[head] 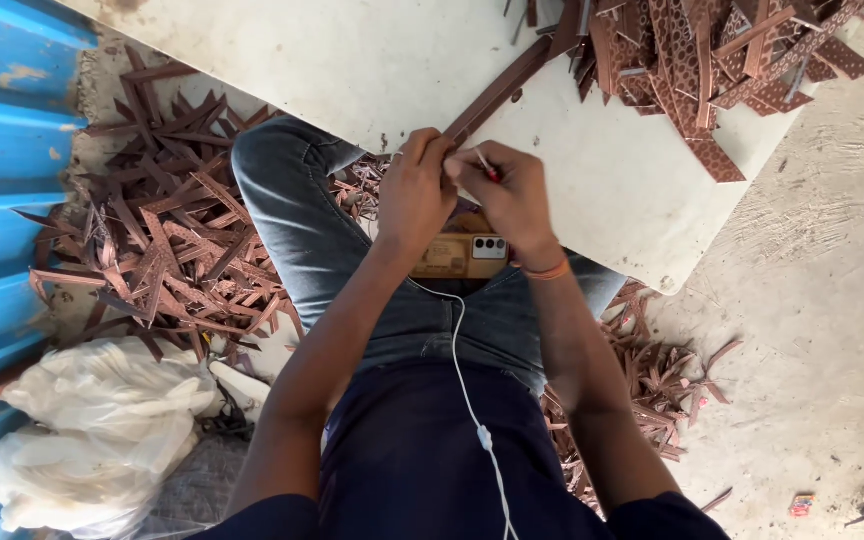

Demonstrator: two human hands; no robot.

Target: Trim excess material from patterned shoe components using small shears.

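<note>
My left hand [414,190] pinches the near end of a long brown leather strip [497,92] that lies slanted across a white board [352,60]. Close beside it, my right hand [510,190] grips a small thin tool with a red part [487,166], its tip at the strip's end. Both hands meet at the board's near edge, above my lap. A phone [467,255] rests on my jeans just under the hands, and a white cable [467,390] runs from it down my dark shirt.
A heap of patterned brown strips [712,55] covers the board's far right. Brown offcuts [167,235] litter the floor at left and by my right leg [652,385]. White plastic bags [102,430] lie at lower left, next to a blue corrugated wall [2,150].
</note>
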